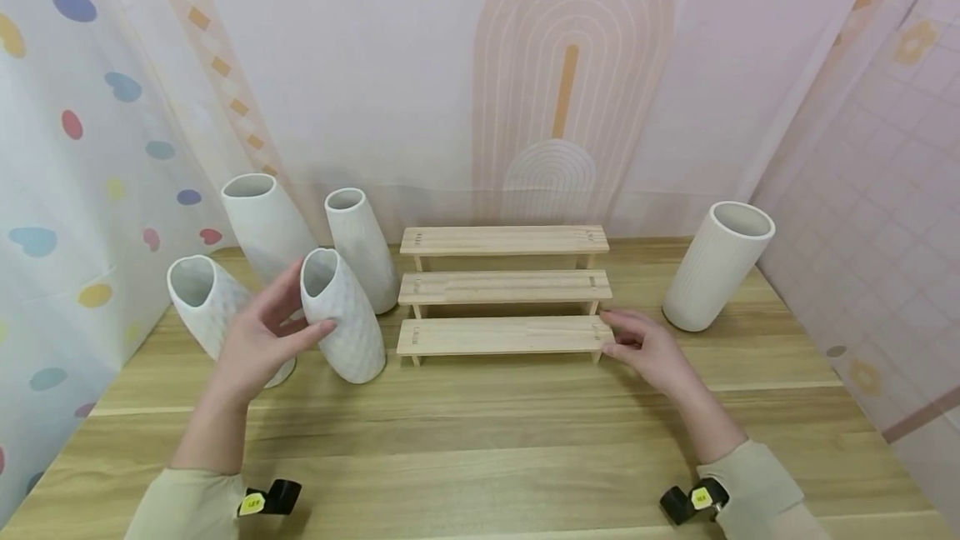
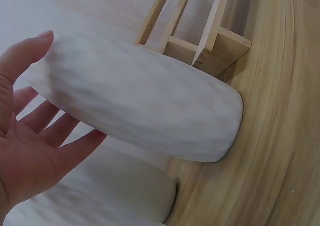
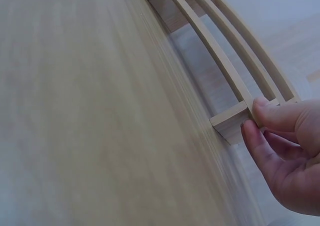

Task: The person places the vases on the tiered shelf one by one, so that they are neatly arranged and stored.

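My left hand (image 1: 262, 327) holds a white dimpled vase (image 1: 348, 327) near its slanted mouth. In the left wrist view the thumb lies on one side of this vase (image 2: 145, 96) and the fingers on the other; its base is close to the tabletop. A three-step wooden display stand (image 1: 502, 336) stands right of the vase. At the stand's right end, my right hand (image 1: 651, 348) pinches the lowest board between thumb and fingers. The right wrist view shows that board (image 3: 215, 53) running away from the fingertips, with a support leg (image 3: 230, 117) beneath it.
Beside the left hand stand another dimpled vase (image 1: 217, 307), a tall wide vase (image 1: 273, 227) and a slim ribbed vase (image 1: 363, 248). A ribbed cylindrical vase (image 1: 716, 269) stands far right. Patterned curtains (image 1: 375, 65) close off the back and sides of the wooden table (image 1: 480, 448).
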Action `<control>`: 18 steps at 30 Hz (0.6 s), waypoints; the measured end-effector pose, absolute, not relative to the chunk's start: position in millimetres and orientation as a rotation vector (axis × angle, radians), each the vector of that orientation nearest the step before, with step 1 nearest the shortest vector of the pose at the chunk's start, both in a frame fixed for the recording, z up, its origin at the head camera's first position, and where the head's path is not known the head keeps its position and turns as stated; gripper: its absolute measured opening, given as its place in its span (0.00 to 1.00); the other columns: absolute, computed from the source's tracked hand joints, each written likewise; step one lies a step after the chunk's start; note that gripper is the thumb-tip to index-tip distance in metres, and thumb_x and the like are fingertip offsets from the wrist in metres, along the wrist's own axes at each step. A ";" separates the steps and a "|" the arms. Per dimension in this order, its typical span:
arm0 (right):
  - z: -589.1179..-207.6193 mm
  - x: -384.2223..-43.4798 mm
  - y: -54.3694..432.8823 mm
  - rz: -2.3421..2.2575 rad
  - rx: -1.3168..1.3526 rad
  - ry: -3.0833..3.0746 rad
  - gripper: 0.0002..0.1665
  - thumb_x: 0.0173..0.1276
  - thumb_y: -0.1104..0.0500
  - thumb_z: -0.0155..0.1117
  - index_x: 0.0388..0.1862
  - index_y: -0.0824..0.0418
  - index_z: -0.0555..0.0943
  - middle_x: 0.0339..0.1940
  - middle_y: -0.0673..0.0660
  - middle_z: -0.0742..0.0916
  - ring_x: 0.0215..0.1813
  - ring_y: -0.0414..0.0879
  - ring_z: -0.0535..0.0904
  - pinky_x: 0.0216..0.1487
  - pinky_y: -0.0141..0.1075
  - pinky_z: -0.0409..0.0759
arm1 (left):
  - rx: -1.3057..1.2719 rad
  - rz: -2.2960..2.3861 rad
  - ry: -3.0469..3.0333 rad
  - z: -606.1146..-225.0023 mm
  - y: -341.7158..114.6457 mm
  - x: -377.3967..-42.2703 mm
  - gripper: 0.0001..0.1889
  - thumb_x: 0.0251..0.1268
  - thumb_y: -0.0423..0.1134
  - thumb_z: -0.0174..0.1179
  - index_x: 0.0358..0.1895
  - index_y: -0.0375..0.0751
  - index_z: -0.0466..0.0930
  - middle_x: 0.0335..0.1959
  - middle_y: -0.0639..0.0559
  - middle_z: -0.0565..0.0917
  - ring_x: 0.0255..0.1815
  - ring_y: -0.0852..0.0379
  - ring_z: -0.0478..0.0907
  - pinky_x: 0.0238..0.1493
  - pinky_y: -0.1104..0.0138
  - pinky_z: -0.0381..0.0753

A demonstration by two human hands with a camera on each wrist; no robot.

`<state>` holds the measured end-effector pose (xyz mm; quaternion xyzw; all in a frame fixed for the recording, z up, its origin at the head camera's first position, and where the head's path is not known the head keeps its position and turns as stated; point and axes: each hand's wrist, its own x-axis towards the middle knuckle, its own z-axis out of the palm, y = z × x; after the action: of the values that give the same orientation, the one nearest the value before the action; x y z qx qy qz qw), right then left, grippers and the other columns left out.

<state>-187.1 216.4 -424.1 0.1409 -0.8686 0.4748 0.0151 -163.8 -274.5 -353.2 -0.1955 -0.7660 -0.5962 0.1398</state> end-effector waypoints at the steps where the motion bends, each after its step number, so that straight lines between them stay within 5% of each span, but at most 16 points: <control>1: -424.2 -187.2 216.6 1.476 0.436 -2.709 0.29 0.65 0.69 0.68 0.65 0.72 0.74 0.65 0.70 0.75 0.51 0.58 0.81 0.52 0.38 0.79 | -0.561 -1.714 -2.219 -353.8 -274.3 -164.3 0.42 0.55 0.16 0.65 0.74 0.40 0.64 0.61 0.55 0.78 0.57 0.63 0.77 0.51 0.74 0.79; 18: -419.8 -189.4 217.0 1.448 0.469 -2.740 0.28 0.66 0.67 0.68 0.64 0.73 0.75 0.63 0.71 0.76 0.48 0.55 0.81 0.49 0.37 0.80 | -0.466 -1.795 -2.152 -359.6 -272.3 -168.4 0.39 0.53 0.16 0.66 0.71 0.37 0.68 0.58 0.58 0.81 0.57 0.63 0.77 0.52 0.74 0.78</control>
<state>-189.4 217.0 -419.8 0.1495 -0.8742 0.4619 0.0038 -168.4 -272.3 -359.6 -0.1623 -0.7491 -0.6246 0.1498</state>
